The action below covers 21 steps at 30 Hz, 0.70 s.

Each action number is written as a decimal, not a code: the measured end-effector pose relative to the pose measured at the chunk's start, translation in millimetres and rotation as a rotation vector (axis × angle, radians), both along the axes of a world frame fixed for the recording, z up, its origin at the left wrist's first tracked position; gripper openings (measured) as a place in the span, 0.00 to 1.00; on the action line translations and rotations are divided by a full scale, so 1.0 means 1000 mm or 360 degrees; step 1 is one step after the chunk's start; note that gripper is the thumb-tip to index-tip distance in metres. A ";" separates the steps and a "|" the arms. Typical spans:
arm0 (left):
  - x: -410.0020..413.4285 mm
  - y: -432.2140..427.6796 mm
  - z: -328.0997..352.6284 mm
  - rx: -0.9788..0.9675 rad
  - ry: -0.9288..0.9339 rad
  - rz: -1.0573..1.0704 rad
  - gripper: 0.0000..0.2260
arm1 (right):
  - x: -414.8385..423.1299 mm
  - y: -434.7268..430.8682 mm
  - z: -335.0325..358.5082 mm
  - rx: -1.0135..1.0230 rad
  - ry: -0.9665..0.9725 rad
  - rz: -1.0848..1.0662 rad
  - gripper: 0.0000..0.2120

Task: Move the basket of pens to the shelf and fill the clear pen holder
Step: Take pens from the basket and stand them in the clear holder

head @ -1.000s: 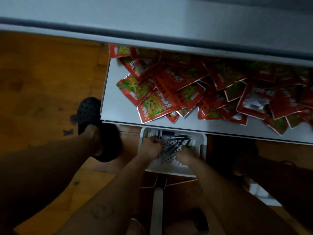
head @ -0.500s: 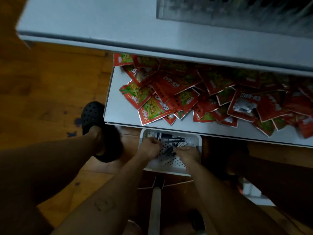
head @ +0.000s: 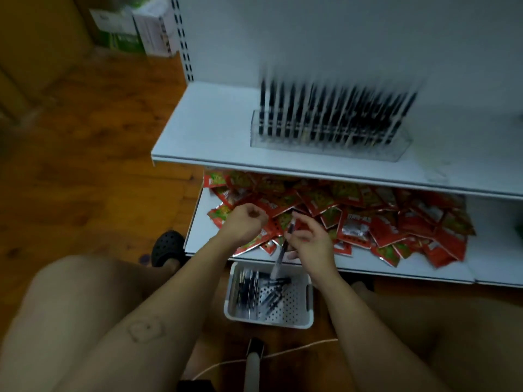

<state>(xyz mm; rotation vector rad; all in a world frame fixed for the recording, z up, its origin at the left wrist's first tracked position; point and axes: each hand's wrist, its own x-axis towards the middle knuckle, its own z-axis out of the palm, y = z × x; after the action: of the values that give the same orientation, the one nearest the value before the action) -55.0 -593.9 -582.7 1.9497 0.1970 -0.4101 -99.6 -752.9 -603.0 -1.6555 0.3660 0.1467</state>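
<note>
A white perforated basket (head: 308,299) sits on the wooden floor below the lowest shelf, with several black pens (head: 271,290) lying in it. On the upper shelf (head: 203,131) stands a clear pen holder (head: 328,142) holding several upright black pens, blurred. My right hand (head: 311,244) is raised above the basket and holds one pen (head: 285,244) nearly upright. My left hand (head: 243,222) hovers beside it as a closed fist; I cannot tell whether anything is inside.
Red snack packets (head: 368,222) cover the lower shelf (head: 495,264). My knees fill the bottom corners, and a black clog (head: 167,247) rests on the floor at left. Boxes (head: 135,26) stand at the far left. A white cord (head: 268,355) runs across the floor.
Both hands have risen out of the basket, the right one lifting a pen. The view has tilted up, revealing the upper shelf and the pen holder.
</note>
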 end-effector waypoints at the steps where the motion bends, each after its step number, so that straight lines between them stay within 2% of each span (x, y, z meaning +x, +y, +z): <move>1: -0.001 0.001 0.013 0.0006 -0.0053 -0.0011 0.03 | -0.003 0.000 0.011 -0.0026 -0.0072 0.0003 0.17; 3: -0.003 0.000 0.036 0.0015 -0.0140 -0.0034 0.03 | -0.007 0.000 0.031 -0.0133 -0.0206 0.0004 0.11; 4: -0.003 -0.001 0.047 0.0012 -0.0175 -0.0046 0.04 | -0.008 -0.001 0.040 -0.0142 -0.0245 -0.0007 0.13; 7: -0.002 -0.006 0.077 0.0017 -0.0327 -0.0100 0.02 | -0.004 -0.008 0.071 0.0169 -0.0240 -0.0060 0.20; 10: 0.006 -0.014 0.103 0.0110 -0.0477 -0.0144 0.05 | 0.001 -0.019 0.105 0.0322 -0.0408 0.0006 0.19; 13: 0.018 -0.022 0.121 0.0156 -0.0614 -0.0133 0.07 | 0.011 -0.033 0.137 0.0214 -0.0540 0.0023 0.12; 15: 0.027 -0.023 0.129 0.0155 -0.0705 -0.0050 0.06 | 0.022 -0.047 0.157 -0.0021 -0.0607 -0.0031 0.07; 17: 0.038 -0.022 0.134 0.0017 -0.0699 0.0085 0.05 | 0.035 -0.061 0.172 -0.0123 -0.0697 -0.0066 0.09; 19: 0.047 -0.025 0.136 -0.0253 -0.0558 0.0185 0.06 | 0.045 -0.068 0.179 -0.0099 -0.0780 -0.0055 0.12; 21: 0.053 -0.030 0.133 -0.0336 -0.0482 0.0203 0.06 | 0.053 -0.068 0.182 -0.0206 -0.0833 -0.0018 0.15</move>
<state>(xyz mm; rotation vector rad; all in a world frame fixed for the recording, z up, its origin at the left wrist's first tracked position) -2.3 -624.0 -449.3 1.7537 0.0775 -0.0463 -47.0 -821.3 -421.5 -1.7465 -0.0146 -0.3220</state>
